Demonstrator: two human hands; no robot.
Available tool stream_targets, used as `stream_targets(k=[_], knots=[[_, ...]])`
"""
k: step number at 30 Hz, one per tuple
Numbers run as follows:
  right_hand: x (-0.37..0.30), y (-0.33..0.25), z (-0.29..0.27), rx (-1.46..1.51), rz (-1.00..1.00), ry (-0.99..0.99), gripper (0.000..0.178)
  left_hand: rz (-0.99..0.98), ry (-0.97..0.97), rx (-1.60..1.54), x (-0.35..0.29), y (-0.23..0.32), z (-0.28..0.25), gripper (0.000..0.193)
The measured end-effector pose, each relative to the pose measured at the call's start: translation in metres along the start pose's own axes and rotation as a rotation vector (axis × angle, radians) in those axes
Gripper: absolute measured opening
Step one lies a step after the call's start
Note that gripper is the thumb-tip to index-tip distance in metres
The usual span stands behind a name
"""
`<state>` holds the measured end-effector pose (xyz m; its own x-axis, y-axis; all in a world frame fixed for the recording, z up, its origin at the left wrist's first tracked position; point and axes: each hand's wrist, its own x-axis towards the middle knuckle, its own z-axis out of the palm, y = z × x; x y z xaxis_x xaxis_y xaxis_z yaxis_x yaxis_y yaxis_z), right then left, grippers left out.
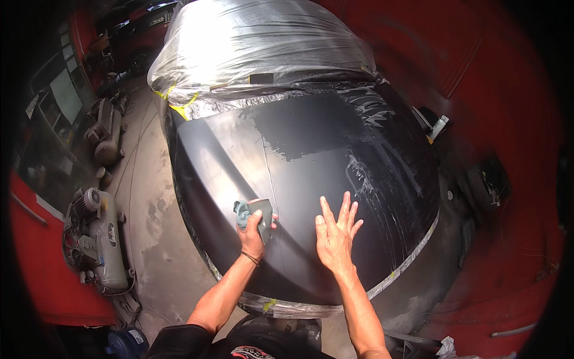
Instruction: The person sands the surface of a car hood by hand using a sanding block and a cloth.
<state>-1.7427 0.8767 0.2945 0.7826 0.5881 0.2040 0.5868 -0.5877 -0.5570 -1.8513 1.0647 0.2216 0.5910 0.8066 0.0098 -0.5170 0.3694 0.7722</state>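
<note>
Low in the frame's centre, the left hand [253, 233] clenches a grey sanding block [262, 214] and a blue rag [242, 212] against the dark hood [311, 155], pressing to rub it. Just right, the right hand [336, 234] lies flat, fingers spread, holding nothing, likely feeling the wet surface. Plastic sheet [257, 42] shields the windshield above.

Workshop bay. Stained grey concrete floor [149, 197]. Red wall [508, 107] at right. Two air compressors [98, 239] along the left side, red panel [48, 281] beside them. Dim, glare from above.
</note>
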Motion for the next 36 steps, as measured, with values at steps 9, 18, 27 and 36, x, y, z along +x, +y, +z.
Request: stream_targets(k=[9,18,27,36], knots=[[0.287,-0.002,0.163,-0.285,-0.504,-0.008,0.054,0.358,0.480,0.307,0.106,-0.095,0.002,0.028],[0.408,0.082,0.159,-0.301,-0.492,-0.057,0.056,0.448,0.591,0.478,0.109,-0.093,0.012,0.036],[0.509,0.286,0.018,-0.389,0.091,-0.062,0.053,0.420,0.681,0.576,0.104,-0.089,0.014,0.043],[0.356,-0.007,0.181,-0.190,-0.691,-0.236,0.054,0.410,0.724,0.590,0.123,-0.106,0.016,0.045]])
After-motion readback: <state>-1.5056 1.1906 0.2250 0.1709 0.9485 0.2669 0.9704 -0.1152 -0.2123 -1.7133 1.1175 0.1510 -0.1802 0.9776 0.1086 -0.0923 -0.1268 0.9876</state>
